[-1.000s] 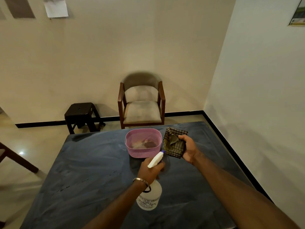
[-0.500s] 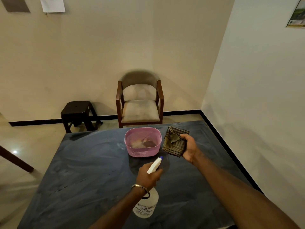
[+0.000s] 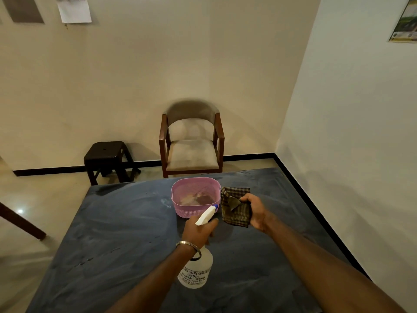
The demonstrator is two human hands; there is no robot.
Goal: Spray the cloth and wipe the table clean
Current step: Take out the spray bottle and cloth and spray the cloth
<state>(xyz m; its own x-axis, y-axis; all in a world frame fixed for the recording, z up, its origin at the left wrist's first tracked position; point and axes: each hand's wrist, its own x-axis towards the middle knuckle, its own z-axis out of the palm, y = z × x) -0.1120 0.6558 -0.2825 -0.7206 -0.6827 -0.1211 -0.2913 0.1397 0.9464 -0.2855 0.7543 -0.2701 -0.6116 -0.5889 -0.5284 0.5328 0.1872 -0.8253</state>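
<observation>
Lower centre of frame: left hand clenched round spray bottle, label partly legible, "AGRI SPRAY (INDIA)". Right of nozzle: right hand pinching checked cloth.

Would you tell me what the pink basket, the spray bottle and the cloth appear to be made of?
Pink basket: likely moulded plastic, matte, with perforated walls. Spray bottle: translucent plastic body with printed lettering and a white plastic trigger head. Cloth: soft woven fabric in a dark check, crumpling in the right hand.
</observation>
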